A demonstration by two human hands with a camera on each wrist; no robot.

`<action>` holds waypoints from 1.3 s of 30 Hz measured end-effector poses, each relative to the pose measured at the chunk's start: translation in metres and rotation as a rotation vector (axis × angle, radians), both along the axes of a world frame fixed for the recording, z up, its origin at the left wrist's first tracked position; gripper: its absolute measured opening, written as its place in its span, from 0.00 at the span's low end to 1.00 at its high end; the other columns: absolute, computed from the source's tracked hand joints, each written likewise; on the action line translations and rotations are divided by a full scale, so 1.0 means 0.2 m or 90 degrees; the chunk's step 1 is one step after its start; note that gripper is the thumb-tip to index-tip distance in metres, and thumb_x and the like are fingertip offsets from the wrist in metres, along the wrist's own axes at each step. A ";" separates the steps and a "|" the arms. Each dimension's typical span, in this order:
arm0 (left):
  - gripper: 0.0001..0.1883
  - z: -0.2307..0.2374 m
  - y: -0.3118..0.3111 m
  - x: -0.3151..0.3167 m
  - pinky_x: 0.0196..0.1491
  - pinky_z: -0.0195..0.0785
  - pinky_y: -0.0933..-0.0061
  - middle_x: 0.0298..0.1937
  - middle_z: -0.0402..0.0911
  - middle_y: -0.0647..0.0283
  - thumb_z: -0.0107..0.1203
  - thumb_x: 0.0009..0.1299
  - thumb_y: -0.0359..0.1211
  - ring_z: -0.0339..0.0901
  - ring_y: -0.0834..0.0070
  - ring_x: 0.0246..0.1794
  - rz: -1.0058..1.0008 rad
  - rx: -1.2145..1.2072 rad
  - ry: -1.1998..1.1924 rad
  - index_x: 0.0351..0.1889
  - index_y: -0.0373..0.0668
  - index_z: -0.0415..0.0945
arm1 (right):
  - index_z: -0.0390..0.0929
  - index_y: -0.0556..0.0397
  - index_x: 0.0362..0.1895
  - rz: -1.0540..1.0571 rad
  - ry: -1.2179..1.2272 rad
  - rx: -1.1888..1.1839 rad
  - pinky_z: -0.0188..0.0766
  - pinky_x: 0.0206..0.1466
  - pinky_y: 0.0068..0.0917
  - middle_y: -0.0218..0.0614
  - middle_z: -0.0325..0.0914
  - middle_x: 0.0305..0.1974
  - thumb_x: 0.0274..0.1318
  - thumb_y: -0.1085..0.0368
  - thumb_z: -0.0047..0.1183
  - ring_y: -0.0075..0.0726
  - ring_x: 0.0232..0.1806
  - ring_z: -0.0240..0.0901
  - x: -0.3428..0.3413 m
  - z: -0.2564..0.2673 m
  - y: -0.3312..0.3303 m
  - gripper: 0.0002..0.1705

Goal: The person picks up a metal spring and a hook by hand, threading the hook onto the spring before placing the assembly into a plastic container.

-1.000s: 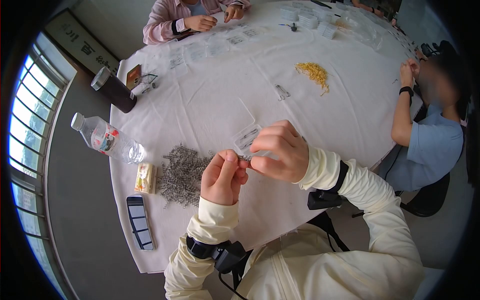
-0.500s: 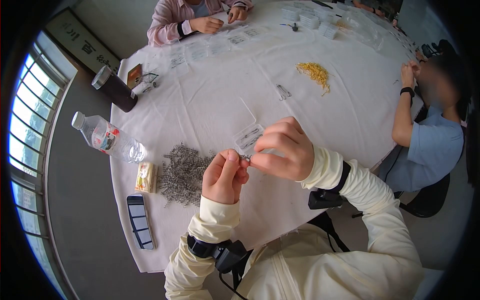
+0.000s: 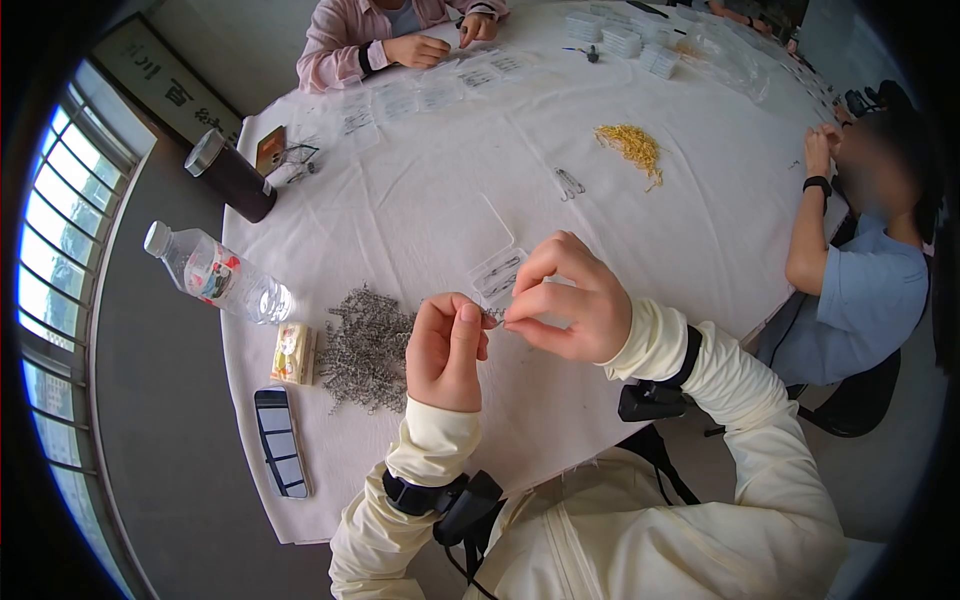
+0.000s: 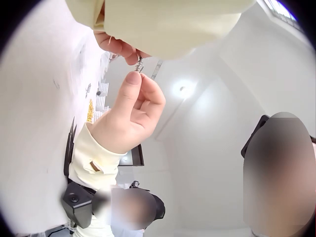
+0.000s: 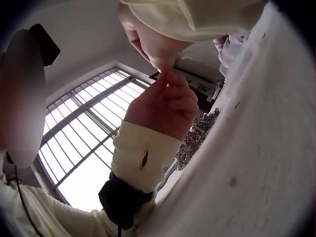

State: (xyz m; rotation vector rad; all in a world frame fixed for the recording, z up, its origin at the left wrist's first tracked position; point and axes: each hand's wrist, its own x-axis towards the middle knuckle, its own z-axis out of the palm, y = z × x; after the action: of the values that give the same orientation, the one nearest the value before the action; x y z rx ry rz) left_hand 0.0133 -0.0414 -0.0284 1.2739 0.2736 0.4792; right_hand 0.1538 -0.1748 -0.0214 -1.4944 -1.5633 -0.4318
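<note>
In the head view my left hand (image 3: 445, 355) pinches a small metal coil spring (image 4: 139, 65) between thumb and curled forefinger. My right hand (image 3: 577, 305) meets it from the other side, its thumb and forefinger pinching the spring's near end. The left wrist view shows the coils between the fingertips of both hands. Just beyond the hands lies a clear plastic box (image 3: 497, 272), its lid folded open, with several thin dark wire pieces inside. Left of my left hand spreads a tangled pile of metal springs (image 3: 362, 345).
Along the table's left side are a phone (image 3: 281, 442), a tissue pack (image 3: 292, 353), a water bottle (image 3: 215, 272) and a dark flask (image 3: 232, 178). Yellow pieces (image 3: 630, 147) and several wire pieces (image 3: 568, 184) lie farther back. Two people sit at the table.
The right hand's fingers have shifted and turned slightly at the spring, opening a gap between thumb and forefinger behind the tips. The left thumb has straightened a little.
</note>
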 end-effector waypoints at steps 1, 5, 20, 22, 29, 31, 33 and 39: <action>0.07 0.00 0.00 0.00 0.37 0.63 0.83 0.38 0.78 0.66 0.49 0.81 0.33 0.68 0.85 0.32 0.012 0.046 -0.001 0.45 0.39 0.70 | 0.79 0.44 0.35 0.021 0.052 -0.005 0.67 0.43 0.32 0.28 0.72 0.39 0.40 0.72 0.69 0.36 0.40 0.72 0.00 0.00 0.00 0.16; 0.06 -0.01 -0.02 0.01 0.39 0.65 0.82 0.41 0.79 0.65 0.47 0.81 0.33 0.69 0.84 0.37 0.049 0.133 -0.019 0.47 0.39 0.69 | 0.79 0.47 0.35 0.072 0.173 -0.028 0.70 0.39 0.30 0.30 0.73 0.39 0.46 0.74 0.67 0.35 0.37 0.73 -0.02 0.00 0.00 0.13; 0.06 0.03 -0.05 0.01 0.39 0.66 0.80 0.46 0.80 0.59 0.43 0.82 0.33 0.68 0.82 0.37 0.063 0.169 -0.026 0.45 0.40 0.66 | 0.76 0.54 0.38 0.098 0.392 -0.074 0.73 0.38 0.25 0.31 0.79 0.35 0.56 0.74 0.62 0.27 0.33 0.77 -0.03 -0.01 0.00 0.08; 0.06 0.03 -0.05 0.01 0.39 0.65 0.80 0.46 0.80 0.60 0.43 0.82 0.33 0.67 0.83 0.36 0.064 0.170 -0.024 0.45 0.40 0.66 | 0.76 0.54 0.38 0.092 0.367 -0.069 0.74 0.39 0.25 0.31 0.79 0.35 0.55 0.75 0.61 0.27 0.33 0.77 -0.03 -0.01 0.01 0.08; 0.03 0.01 -0.04 0.01 0.47 0.66 0.79 0.42 0.77 0.61 0.43 0.81 0.27 0.71 0.80 0.40 0.038 0.153 -0.029 0.46 0.37 0.64 | 0.75 0.55 0.40 0.139 0.390 -0.098 0.73 0.47 0.26 0.35 0.78 0.39 0.55 0.81 0.57 0.30 0.41 0.76 -0.03 0.01 -0.01 0.11; 0.04 0.01 -0.05 0.01 0.42 0.64 0.81 0.40 0.76 0.64 0.43 0.81 0.29 0.71 0.82 0.38 0.045 0.157 -0.029 0.46 0.38 0.66 | 0.74 0.55 0.41 0.152 0.441 -0.108 0.74 0.49 0.26 0.34 0.78 0.40 0.56 0.81 0.57 0.29 0.42 0.76 -0.03 -0.01 -0.02 0.11; 0.04 0.01 -0.05 0.01 0.38 0.62 0.82 0.38 0.75 0.67 0.44 0.81 0.30 0.70 0.83 0.36 0.052 0.161 -0.029 0.46 0.39 0.67 | 0.74 0.55 0.42 0.152 0.482 -0.115 0.74 0.50 0.26 0.34 0.78 0.40 0.56 0.81 0.57 0.29 0.43 0.77 -0.03 0.00 -0.02 0.11; 0.05 -0.01 -0.04 0.01 0.41 0.69 0.78 0.35 0.77 0.62 0.47 0.80 0.29 0.76 0.79 0.36 0.057 0.270 -0.026 0.44 0.36 0.68 | 0.75 0.58 0.46 0.100 0.581 -0.108 0.75 0.48 0.25 0.34 0.78 0.40 0.57 0.80 0.57 0.27 0.43 0.77 -0.06 0.05 -0.04 0.13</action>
State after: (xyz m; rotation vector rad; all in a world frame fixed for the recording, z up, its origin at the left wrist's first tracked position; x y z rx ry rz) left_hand 0.0150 -0.0488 -0.0303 1.6665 0.1998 0.6623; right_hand 0.1414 -0.1824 -0.0111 -1.3769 -0.9691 0.4455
